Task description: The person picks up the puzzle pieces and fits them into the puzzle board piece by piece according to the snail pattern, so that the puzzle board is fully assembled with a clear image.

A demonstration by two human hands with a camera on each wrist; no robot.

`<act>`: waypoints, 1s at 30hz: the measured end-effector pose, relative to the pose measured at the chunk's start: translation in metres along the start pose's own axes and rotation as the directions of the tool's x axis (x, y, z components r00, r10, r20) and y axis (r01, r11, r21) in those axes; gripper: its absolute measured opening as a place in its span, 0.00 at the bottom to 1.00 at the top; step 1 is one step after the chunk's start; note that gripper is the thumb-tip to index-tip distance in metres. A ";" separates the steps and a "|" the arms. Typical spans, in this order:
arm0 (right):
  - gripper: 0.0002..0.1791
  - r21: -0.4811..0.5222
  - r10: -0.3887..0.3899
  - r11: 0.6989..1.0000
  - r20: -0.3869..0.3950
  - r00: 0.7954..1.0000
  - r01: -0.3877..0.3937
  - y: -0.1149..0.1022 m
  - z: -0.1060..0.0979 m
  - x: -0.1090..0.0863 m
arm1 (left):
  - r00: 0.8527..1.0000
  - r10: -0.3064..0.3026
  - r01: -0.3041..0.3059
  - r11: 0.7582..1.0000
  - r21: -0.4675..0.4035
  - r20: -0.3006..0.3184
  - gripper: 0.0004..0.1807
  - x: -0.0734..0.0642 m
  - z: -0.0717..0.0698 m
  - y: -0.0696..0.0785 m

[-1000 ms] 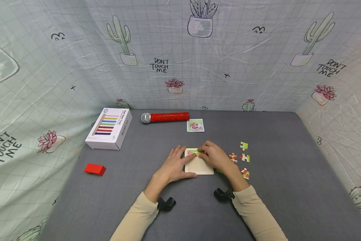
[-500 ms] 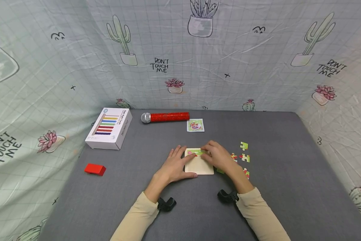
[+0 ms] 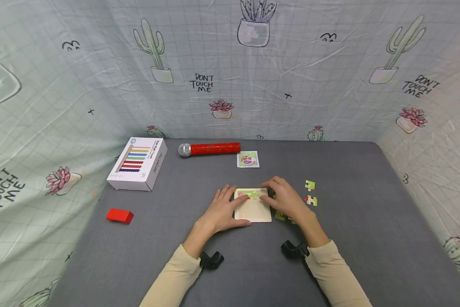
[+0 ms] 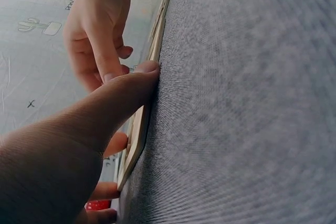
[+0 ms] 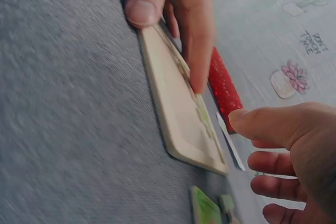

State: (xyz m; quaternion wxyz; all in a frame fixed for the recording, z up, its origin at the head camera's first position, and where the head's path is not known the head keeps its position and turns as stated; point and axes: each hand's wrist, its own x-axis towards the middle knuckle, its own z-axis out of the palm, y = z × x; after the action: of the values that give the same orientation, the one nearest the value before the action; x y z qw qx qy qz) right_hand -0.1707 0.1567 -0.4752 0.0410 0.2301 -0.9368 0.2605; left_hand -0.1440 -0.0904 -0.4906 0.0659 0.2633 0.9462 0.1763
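A small pale wooden puzzle tray [image 3: 253, 211] lies flat on the grey table. Green and pink jigsaw pieces [image 3: 254, 194] line its far side. My left hand [image 3: 221, 209] holds the tray's left part, thumb at the near edge, index finger on the placed pieces. At the tray's upper right is my right hand [image 3: 285, 198]; the right wrist view shows its thumb and fingers apart, with nothing between them. Under and beside the right hand lie loose jigsaw pieces [image 3: 280, 215], partly hidden. Two more, a green piece [image 3: 310, 185] and a red-and-green piece [image 3: 311, 201], lie farther right.
A picture card [image 3: 248, 160] lies behind the tray, beside a red glittery microphone [image 3: 214, 148]. At the back left stands a white abacus box [image 3: 138, 164], with a red block [image 3: 120, 215] nearer. A printed cloth [image 3: 291, 115] hangs behind the table.
My right hand has moved right, away from the placed pieces, and now covers some loose pieces. Its fingers have come apart. My left hand stays on the tray.
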 end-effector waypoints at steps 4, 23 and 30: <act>0.23 0.001 0.038 0.999 -0.012 0.999 -0.038 0.004 -0.007 -0.001 | 1.000 -0.005 0.005 1.000 0.000 -0.004 0.45 0.000 0.000 0.000; 0.26 0.090 0.205 0.976 -0.059 0.977 -0.199 0.043 -0.035 -0.013 | 1.000 0.002 -0.002 1.000 -0.025 -0.012 0.45 -0.001 0.001 0.000; 0.26 0.093 0.250 0.966 -0.070 0.966 -0.243 0.057 -0.042 -0.017 | 1.000 0.003 -0.004 1.000 -0.024 -0.016 0.45 -0.001 0.001 0.000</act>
State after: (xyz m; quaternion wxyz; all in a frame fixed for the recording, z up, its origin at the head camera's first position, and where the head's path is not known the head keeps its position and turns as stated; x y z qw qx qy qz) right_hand -0.1836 0.2284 -0.4691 0.0365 0.1026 -0.9440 0.3115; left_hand -0.1433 -0.0907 -0.4912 0.0614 0.2627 0.9440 0.1900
